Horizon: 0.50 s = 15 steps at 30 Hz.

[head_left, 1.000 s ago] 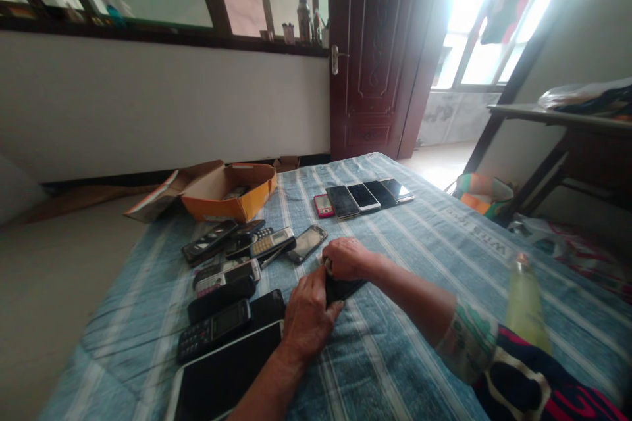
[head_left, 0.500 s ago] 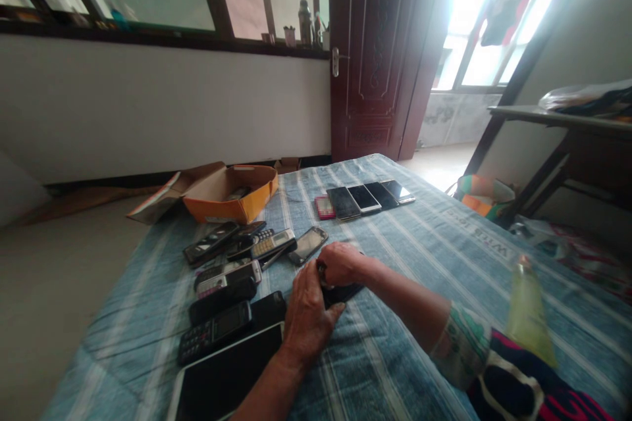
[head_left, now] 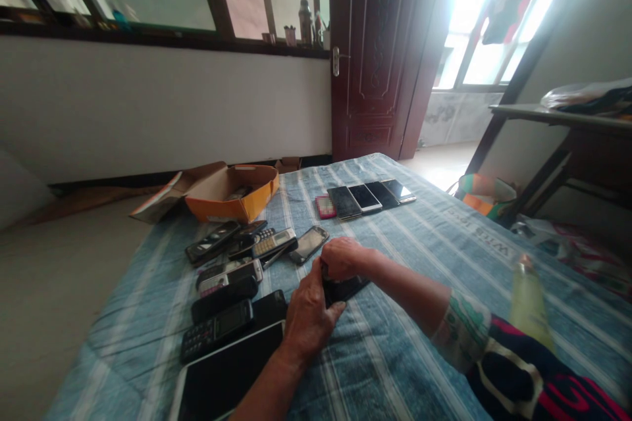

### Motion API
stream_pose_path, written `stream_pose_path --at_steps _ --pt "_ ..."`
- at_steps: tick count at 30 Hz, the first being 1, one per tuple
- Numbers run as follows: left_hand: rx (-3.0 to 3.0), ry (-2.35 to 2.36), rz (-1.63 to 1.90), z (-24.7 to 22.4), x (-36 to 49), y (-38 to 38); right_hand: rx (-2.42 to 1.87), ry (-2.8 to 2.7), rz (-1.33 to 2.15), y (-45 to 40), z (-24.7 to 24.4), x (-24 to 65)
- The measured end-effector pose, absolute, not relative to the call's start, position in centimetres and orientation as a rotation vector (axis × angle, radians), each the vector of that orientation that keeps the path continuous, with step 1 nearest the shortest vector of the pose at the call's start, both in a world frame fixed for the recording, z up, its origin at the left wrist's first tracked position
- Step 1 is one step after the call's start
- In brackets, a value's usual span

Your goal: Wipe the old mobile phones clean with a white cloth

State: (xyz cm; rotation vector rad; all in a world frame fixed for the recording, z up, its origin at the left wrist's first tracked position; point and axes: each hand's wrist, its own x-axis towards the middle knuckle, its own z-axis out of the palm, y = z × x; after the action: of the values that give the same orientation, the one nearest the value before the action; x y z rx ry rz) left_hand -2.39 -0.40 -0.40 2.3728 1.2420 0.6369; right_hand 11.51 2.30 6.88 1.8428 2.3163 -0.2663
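Note:
A black phone (head_left: pixel 345 286), partly hidden by my fingers, lies on the striped bedcover. My left hand (head_left: pixel 311 309) grips its near left side, the thumb along the near edge. Curled over the phone's far end is my right hand (head_left: pixel 343 256), its fingers closed and bent down out of sight; what they hold cannot be made out. Just beyond my hands rests a grey touchscreen phone (head_left: pixel 310 245). Left of my left hand are a white-framed tablet (head_left: pixel 232 375), a black keypad phone (head_left: pixel 217 331) and a heap of several older phones (head_left: pixel 273 243).
An open orange cardboard box (head_left: pixel 237 204) stands at the bed's far left edge. Further off, several flat phones (head_left: pixel 364 198) lie in a row beside a small pink-edged item (head_left: pixel 325 207). A bottle of yellowish liquid (head_left: pixel 530 302) is at the right, near my right sleeve.
My right hand has shifted slightly and its fingers have tucked further down over the phone's far end. My left hand keeps its grip. The view has moved a little.

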Motion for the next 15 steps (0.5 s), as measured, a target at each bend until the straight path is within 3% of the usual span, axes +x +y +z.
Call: stream_pose_path --at_steps 15 --pt "2.378 1.234 0.615 0.3 -2.1 -0.6 1.819 2.366 -0.276 2.4 6.4 12.8"
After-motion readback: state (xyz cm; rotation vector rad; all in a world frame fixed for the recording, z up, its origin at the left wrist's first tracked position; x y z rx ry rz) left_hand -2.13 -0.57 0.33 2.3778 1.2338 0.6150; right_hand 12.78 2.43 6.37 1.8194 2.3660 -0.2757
